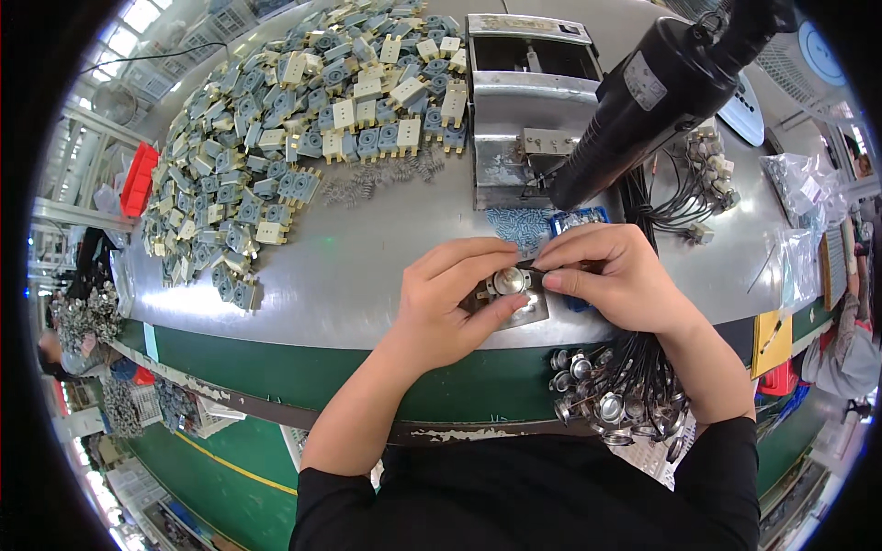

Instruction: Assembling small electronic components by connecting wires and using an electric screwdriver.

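Note:
Near the front of the table, a round silver thermostat (508, 281) with side tabs sits over a small metal plate (531, 314). My left hand (450, 298) curls round it, fingertips at its far side and thumb at its near side. From the other side my right hand (611, 275) pinches a thin black wire (530, 265) close to the thermostat's edge; the fingers partly hide the wire. A blue tray (577, 219) and a heap of small screws (519, 227) lie just beyond my fingers.
Grey-and-cream switch blocks (303, 101) form a big pile at the left, with loose springs (386, 174) beside it. A metal fixture (514, 119) and a black electric screwdriver (634, 101) stand ahead. Black-wired thermostats (611, 404) hang over the front edge; a red bin (139, 180) is far left.

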`<state>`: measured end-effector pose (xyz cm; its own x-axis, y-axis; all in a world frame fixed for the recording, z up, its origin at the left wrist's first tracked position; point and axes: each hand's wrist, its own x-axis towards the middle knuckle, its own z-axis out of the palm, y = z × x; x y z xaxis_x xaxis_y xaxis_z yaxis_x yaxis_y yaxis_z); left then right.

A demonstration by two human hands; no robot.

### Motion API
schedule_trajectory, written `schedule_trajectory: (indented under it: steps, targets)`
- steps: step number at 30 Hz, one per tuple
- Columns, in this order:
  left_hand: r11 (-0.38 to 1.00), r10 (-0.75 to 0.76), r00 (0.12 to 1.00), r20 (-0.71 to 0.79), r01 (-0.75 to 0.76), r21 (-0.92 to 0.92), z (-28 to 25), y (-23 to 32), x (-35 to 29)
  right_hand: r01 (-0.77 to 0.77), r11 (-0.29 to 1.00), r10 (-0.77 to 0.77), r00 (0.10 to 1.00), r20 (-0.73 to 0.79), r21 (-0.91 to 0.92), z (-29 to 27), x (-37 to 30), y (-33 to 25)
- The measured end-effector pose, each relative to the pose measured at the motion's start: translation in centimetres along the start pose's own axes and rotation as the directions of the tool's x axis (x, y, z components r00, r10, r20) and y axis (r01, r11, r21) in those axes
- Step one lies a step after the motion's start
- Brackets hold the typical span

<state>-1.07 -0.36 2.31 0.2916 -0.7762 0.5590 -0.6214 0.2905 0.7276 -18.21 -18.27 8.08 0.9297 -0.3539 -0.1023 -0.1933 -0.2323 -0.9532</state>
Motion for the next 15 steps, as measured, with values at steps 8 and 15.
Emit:
schedule_trajectory:
  steps: [8, 15]
  targets:
    - [0.986, -0.145, 0.975, 0.167, 0.128, 0.111, 0.2, 0.5, -1.4, 0.185, 0.959, -0.177, 0.983, 0.057, -0.214, 0.9, -0.3, 0.8]
    - [0.958, -0.268, 0.950, 0.160, 0.281, -0.061, 1.0, 0.0, -1.9, 0.262, 0.880, -0.239, 0.965, 0.108, -0.397, 1.2, -0.8, 1.7]
